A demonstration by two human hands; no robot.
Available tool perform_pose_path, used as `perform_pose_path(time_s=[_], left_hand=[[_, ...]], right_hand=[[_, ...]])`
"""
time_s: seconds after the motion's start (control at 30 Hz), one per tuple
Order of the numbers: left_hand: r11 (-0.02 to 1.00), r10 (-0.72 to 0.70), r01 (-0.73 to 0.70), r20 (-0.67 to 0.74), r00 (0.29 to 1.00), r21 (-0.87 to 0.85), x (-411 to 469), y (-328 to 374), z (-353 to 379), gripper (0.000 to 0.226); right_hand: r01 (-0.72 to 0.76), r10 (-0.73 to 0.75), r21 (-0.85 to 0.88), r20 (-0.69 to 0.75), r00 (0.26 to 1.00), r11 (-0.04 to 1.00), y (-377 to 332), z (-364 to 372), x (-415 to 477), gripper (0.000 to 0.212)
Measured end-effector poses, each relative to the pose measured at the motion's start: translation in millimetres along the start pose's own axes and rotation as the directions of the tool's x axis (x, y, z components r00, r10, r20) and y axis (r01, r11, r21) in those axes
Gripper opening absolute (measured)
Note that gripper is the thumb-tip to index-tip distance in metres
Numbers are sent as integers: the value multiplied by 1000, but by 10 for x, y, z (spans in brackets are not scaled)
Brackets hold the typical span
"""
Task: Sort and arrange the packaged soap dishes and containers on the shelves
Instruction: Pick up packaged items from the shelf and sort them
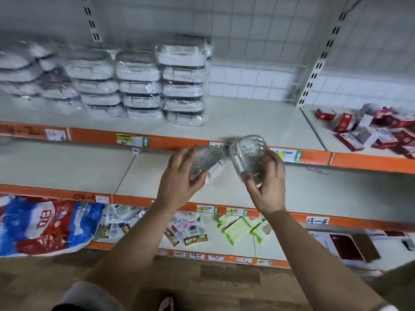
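**Fig.** Both hands loaded, in front of the shelving.

**Grip.** Fingers point(182, 156) of the left hand point(179, 176) curl over the far side of the left dish point(205, 163), a wrapped clear soap dish held in the air and resting on nothing. Fingers point(273, 163) of the right hand point(268, 185) wrap the right dish point(248, 153) from its side, w/ the thumb on its lower end. The two dishes sit just beside each other. Blur hides whether they touch.

**Axes.** The left dish's long axis runs lower-left to upper-right, w/ the upper end pointing toward the right dish. The right dish's long axis is approx. upright, leaning slightly right. Its ribbed face is toward the camera, and its top end overlaps the orange lip of the upper shelf point(258, 117) in view.

**Outward.** Stacks of containers point(182, 86) fill the left part of the upper shelf, each lying flat. A bare stretch lies to their right, above and beyond both hands. The right hand is the nearer to that stretch, so it is prob. the next spot. The dish would need turning flat, w/ its long axis matched to the stacks. The middle shelf point(67, 167) runs behind the hands. Red boxes point(370, 129) lie jumbled far right, well apart.
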State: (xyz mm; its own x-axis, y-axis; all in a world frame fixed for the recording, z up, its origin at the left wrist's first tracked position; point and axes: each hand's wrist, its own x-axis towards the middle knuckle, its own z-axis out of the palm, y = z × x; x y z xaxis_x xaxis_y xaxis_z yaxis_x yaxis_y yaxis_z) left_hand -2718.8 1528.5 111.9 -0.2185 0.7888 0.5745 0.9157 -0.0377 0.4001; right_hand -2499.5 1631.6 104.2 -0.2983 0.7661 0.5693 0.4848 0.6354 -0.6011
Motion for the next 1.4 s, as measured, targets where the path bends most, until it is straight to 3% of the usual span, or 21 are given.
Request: perform_pose_path(time_s=[0.27, 0.4, 0.5, 0.77, 0.9, 1.1, 1.4], left_hand=[[964, 214, -216, -30, 976, -158, 457, -437, -419, 54], [952, 240, -247, -61, 969, -183, 709, -707, -549, 51], [955, 264, -262, -1, 964, -141, 871, -923, -584, 49], [992, 98, -70, 303, 948, -102, 1196, -1148, -587, 63], [999, 17, -27, 350, 937, 25, 1244, -1204, -519, 61], [999, 25, -34, 271, 962, 29, 1233, -1234, -458, 63], [950, 305, -309, -91, 948, -41, 1376, -1181, -907, 65]], right_hand=[[-3, -1, -88, -37, 999, 996, -292, 447, 726, 45], [-31, 27, -109, -41, 999, 994, -368, 582, 922, 46], [-50, 49, -146, -17, 999, 988, -413, 639, 1037, 49], [-132, 147, -325, 24, 989, 937, -493, 827, 1248, 47], [-165, 199, -366, 57, 978, 916, -446, 929, 1317, 36], [-194, 216, -291, 45, 975, 937, -416, 990, 1454, 18], [-184, 198, -386, -4, 980, 904, -348, 1120, 1542, 33]])
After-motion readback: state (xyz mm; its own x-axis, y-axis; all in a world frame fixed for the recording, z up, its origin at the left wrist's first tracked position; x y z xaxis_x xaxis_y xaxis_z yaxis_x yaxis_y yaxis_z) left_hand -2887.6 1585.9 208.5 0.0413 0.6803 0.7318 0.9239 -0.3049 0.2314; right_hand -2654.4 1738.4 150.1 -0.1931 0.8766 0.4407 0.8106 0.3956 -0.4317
